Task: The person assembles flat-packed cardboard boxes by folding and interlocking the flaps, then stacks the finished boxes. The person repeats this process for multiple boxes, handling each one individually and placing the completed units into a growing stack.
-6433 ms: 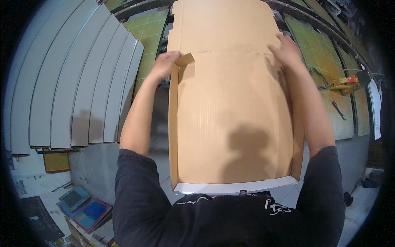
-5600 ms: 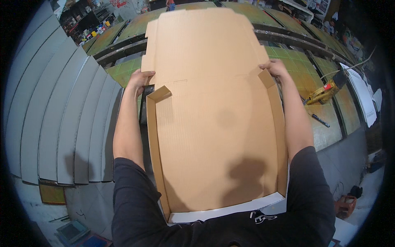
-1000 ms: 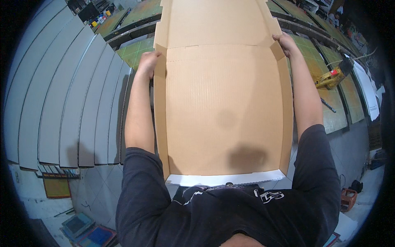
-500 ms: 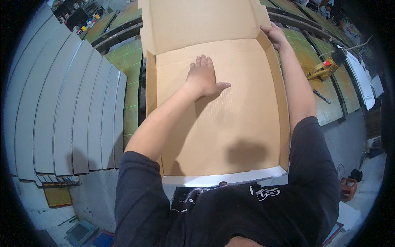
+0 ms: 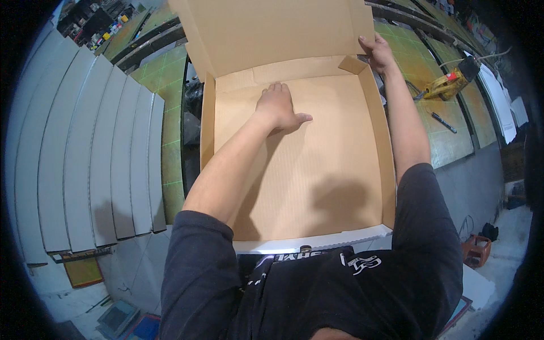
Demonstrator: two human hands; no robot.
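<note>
A shallow brown cardboard box (image 5: pixel 317 170) lies in front of my body, its lid (image 5: pixel 277 34) raised at the far side. The near wall shows a white outer face. My left hand (image 5: pixel 277 107) rests on the box's inner floor, open, fingers pointing away from me and thumb out to the right. At the far right corner my right hand (image 5: pixel 378 52) grips the lid's side edge, thumb in front and the other fingers partly hidden behind. Beside it, a small corner flap (image 5: pixel 352 64) leans inward over the box.
To the left stands a row of pale grey cardboard boxes (image 5: pixel 102 153). Green-topped tables (image 5: pixel 391 39) lie beyond. On the right are a yellow power tool (image 5: pixel 450 82), a dark pen (image 5: pixel 443 122) and white sheets (image 5: pixel 498 102). An orange crate (image 5: pixel 476 249) sits on the floor.
The lid has tilted up and nearer, and the far right corner flap now shows folded inward. My right hand still grips the lid's edge. My left hand stays on the box floor.
</note>
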